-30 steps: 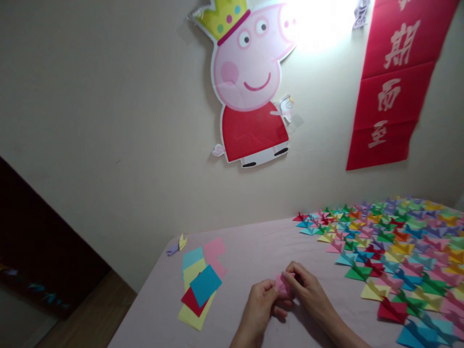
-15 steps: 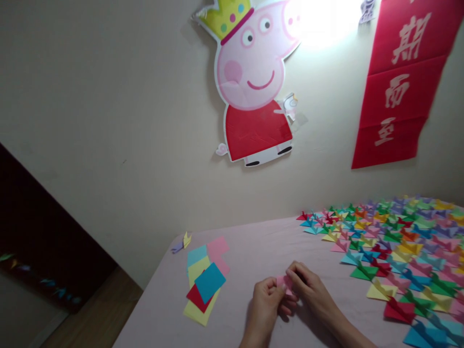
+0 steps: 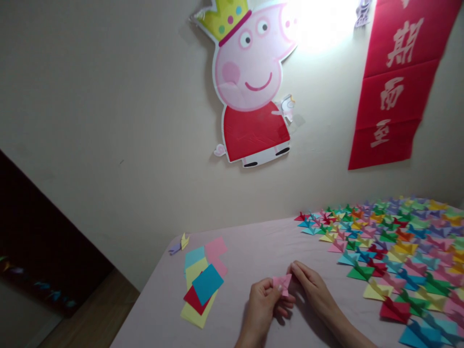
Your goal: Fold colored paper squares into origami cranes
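A small folded piece of pink paper (image 3: 282, 283) is pinched between the thumb and fingers of my left hand (image 3: 264, 302), low in the middle of the view. Creased flaps and a pointed corner show on it. My right hand (image 3: 309, 285) is closed at that right-hand corner, its thumb and forefinger drawn together at the paper's tip. How firmly they grip it is hard to see. Loose coloured sheets lie left of my hands, with a blue sheet (image 3: 208, 284) on top, a red sheet (image 3: 197, 300) and yellow and pink ones around it.
Rows of colourful folded paper cranes (image 3: 402, 261) cover the right side of the pink-covered table (image 3: 253, 251). A purple and yellow folded piece (image 3: 179, 245) sits at the back left corner. A cartoon pig cutout (image 3: 253, 87) and a red banner (image 3: 395, 92) hang on the wall.
My right thumb has drawn back to the right off the pink paper's face, uncovering its folds and pointed corner. The left hand keeps its pinch. The view has shifted slightly.
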The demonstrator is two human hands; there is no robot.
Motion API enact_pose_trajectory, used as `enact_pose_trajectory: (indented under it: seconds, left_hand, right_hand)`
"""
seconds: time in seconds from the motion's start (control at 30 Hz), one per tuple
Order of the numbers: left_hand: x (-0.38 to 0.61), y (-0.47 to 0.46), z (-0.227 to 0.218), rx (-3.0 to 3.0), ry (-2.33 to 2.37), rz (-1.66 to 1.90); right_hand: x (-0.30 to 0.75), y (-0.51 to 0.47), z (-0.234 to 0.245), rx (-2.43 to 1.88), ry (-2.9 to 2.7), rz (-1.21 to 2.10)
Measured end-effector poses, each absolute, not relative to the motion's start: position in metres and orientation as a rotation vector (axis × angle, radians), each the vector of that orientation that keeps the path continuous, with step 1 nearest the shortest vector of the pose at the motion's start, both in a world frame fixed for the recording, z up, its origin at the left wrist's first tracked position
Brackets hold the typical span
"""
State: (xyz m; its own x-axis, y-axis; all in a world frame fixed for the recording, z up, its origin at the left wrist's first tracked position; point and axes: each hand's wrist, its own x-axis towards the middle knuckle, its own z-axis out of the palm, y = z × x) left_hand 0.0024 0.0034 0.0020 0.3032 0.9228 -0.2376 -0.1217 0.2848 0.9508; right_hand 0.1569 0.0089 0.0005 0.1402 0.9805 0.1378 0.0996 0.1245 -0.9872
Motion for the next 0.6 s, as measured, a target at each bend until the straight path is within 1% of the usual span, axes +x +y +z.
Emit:
enact_pose_trajectory:
  seconds: [0.13, 0.27, 0.47, 0.6]
  left_hand:
    - [0.002, 0.004, -0.002, 1.039, 1.024, 0.863]
    - [0.003, 0.004, -0.002, 1.143, 1.047, 0.941]
    - [-0.005, 0.001, 0.006, 1.080, 0.929, 1.035]
    - [-0.008, -0.007, 0.008, 1.486, 1.072, 1.015]
  right_hand:
    - [0.156, 0.007, 0.003, -1.197, -1.267, 0.991]
    - [0.154, 0.003, 0.007, -1.148, -1.367, 1.083]
    - [0.155, 0.004, 0.007, -1.058, -1.325, 1.052]
    - [0.155, 0.006, 0.003, -1.131, -1.394, 0.968]
